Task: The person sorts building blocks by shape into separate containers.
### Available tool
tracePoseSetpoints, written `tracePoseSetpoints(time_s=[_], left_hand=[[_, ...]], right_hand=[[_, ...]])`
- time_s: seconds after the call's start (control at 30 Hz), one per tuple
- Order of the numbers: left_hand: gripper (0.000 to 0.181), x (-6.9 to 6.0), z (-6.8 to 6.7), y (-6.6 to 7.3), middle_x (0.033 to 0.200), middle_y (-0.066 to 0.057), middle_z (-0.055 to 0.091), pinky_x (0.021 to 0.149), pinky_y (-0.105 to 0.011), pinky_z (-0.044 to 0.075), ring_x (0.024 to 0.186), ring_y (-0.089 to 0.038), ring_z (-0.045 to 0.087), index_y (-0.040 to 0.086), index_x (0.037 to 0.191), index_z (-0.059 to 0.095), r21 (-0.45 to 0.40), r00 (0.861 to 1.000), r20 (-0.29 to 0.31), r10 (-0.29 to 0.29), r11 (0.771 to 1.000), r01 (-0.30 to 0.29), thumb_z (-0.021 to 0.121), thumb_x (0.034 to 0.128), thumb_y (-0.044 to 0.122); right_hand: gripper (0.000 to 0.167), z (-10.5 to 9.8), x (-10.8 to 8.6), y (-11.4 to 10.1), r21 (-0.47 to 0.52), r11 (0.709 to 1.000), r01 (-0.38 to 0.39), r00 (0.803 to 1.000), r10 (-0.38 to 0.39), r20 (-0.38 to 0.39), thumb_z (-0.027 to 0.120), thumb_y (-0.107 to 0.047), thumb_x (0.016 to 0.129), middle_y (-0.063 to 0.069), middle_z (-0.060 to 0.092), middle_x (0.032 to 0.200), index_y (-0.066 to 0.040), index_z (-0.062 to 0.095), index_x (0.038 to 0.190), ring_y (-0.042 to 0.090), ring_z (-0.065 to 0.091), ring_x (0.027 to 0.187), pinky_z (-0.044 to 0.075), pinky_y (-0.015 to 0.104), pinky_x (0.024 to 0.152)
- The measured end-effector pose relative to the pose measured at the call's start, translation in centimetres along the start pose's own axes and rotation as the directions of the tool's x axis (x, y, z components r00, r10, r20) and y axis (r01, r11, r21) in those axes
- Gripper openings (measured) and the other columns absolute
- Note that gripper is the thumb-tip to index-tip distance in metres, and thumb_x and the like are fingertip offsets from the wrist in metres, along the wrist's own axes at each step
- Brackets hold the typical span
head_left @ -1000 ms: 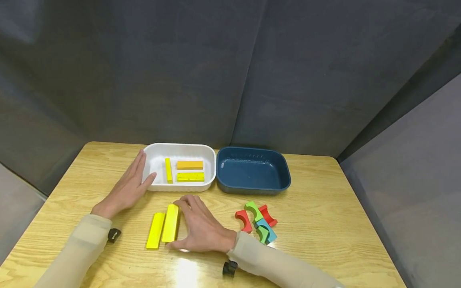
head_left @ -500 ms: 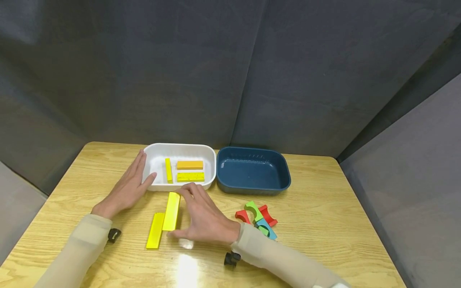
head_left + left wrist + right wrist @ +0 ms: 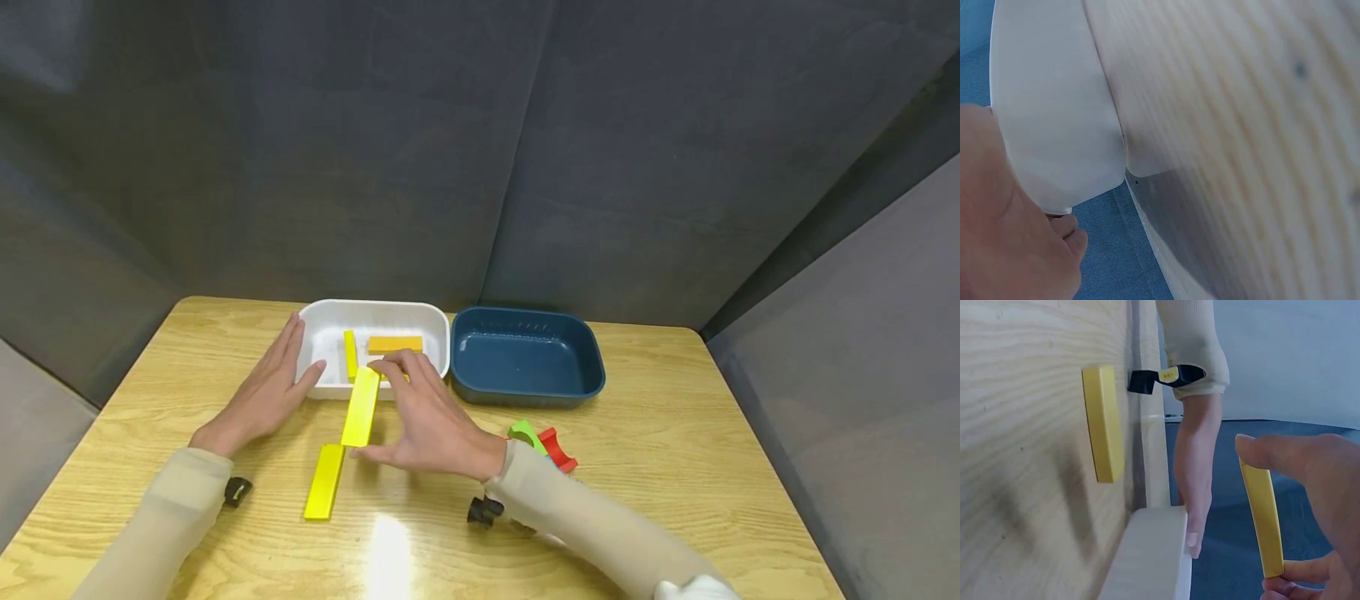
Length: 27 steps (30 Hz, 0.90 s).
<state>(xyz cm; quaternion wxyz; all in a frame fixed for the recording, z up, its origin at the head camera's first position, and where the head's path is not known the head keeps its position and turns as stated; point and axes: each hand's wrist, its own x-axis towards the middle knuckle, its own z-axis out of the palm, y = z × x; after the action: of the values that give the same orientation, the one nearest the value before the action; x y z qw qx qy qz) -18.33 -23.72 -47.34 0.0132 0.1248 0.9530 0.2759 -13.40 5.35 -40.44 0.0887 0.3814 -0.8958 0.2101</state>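
- Right hand (image 3: 438, 425): gripped a yellow rectangular block (image 3: 362, 407), thumb on the near end, fingertips on the far end; right wrist view agreed.
- Gripped block: up off the wood-grain table (image 3: 675, 467), tilted, far end overlapping the white bin's near rim in the head view.
- Left hand (image 3: 262, 387): fingers straight, laid against the left end of the white plastic bin (image 3: 330, 312), thumb spread toward the near rim.
- In white bin: narrow yellow block (image 3: 350, 354) lengthwise, orange block (image 3: 395, 343) crosswise; part of the inside was hidden by the right hand.
- Second yellow rectangular block (image 3: 325, 482): flat on the table, nearer the person than the gripped one, between both forearms.
- Navy plastic bin (image 3: 528, 394): just beside the white bin, on its right.
- Green arch block (image 3: 527, 433) and red arch block (image 3: 557, 450): near navy bin's front, partly behind right sleeve (image 3: 592, 517).
- Dark gray curtain (image 3: 375, 150): behind the table.
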Motion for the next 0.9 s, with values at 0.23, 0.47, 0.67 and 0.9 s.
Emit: tracePoseSetpoints(time_s=[0.23, 0.47, 0.67, 0.9], left_hand=[[0.088, -0.2, 0.0, -0.1, 0.179, -0.008, -0.018, 0.129, -0.067, 0.013, 0.165, -0.043, 0.000, 0.005, 0.171, -0.008, -0.005, 1.000, 0.004, 0.003, 1.000, -0.003, 0.037, 0.1141, 0.054], [0.086, -0.3, 0.0, 0.0, 0.179, -0.009, -0.019, 0.129, -0.067, 0.012, 0.165, -0.044, 0.000, 0.004, 0.171, -0.007, -0.005, 1.000, 0.006, 0.012, 1.000, -0.012, 0.036, 0.1147, 0.053], [0.087, -0.3, 0.0, -0.1, 0.179, -0.008, -0.019, 0.129, -0.068, 0.014, 0.165, -0.044, 0.001, 0.005, 0.171, -0.007, -0.005, 1.000, 0.006, 0.009, 1.000, -0.009, 0.037, 0.1144, 0.053], [0.087, -0.4, 0.0, -0.1, 0.179, -0.009, -0.017, 0.129, -0.067, 0.014, 0.165, -0.044, 0.002, 0.005, 0.171, -0.007, -0.003, 1.000, 0.000, 0.009, 1.000, -0.009, 0.037, 0.1143, 0.054]], right_hand=[[0.103, -0.6, 1.0, 0.6, 0.024, 0.999, 0.023, 1.000, -0.023, -0.021, 0.094, -0.057, 0.075, 0.008, 0.050, 0.143, -0.005, 0.049, 0.151, 0.023, 0.048, 0.126, 0.048, 0.033, 0.105], [0.099, -1.2, 2.5, 1.5, 0.029, 0.999, 0.015, 1.000, -0.015, -0.008, 0.092, -0.057, 0.077, 0.008, 0.049, 0.143, -0.006, 0.050, 0.152, 0.022, 0.047, 0.123, 0.049, 0.033, 0.100], [0.097, -1.3, 3.6, 2.5, 0.036, 0.999, -0.007, 1.000, 0.007, 0.006, 0.092, -0.055, 0.078, 0.006, 0.049, 0.144, -0.008, 0.050, 0.152, 0.022, 0.046, 0.128, 0.048, 0.035, 0.104], [0.095, -1.3, 4.6, 3.4, 0.028, 1.000, 0.001, 1.000, -0.001, -0.003, 0.091, -0.055, 0.080, 0.007, 0.050, 0.144, -0.008, 0.049, 0.152, 0.022, 0.046, 0.128, 0.049, 0.036, 0.104]])
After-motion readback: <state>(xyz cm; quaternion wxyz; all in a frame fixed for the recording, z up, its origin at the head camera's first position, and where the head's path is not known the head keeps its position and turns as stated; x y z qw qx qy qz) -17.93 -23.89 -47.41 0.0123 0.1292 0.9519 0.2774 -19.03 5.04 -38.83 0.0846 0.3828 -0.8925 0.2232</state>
